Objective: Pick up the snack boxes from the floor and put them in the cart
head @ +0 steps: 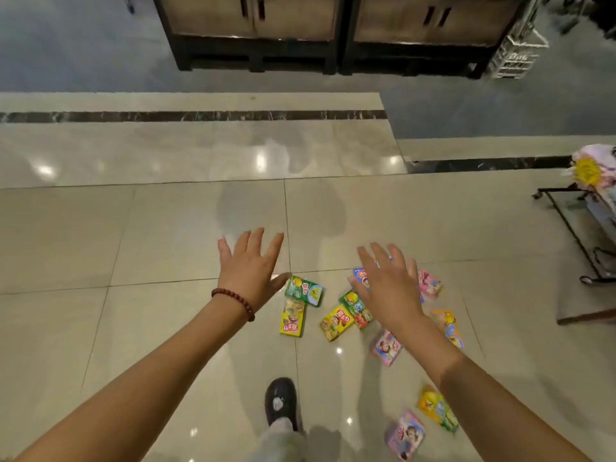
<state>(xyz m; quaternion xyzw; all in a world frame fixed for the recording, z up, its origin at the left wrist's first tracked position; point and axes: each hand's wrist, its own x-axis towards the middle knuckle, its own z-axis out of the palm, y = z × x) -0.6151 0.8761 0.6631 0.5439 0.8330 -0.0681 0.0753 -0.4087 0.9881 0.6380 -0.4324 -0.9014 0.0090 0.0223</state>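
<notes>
Glossy beige floor tiles fill the head view, with snack boxes scattered ahead. Both hands hover empty, fingers spread: left hand just beside a green box, right hand directly above the cluster, probably nearer. Cart stands far right.

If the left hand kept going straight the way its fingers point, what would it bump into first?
Probably nothing soon. The left hand points forward over bare floor tiles, away from the green snack box beside its thumb. Far ahead stands a dark cabinet, but depth is hard to judge from this one view.
</notes>
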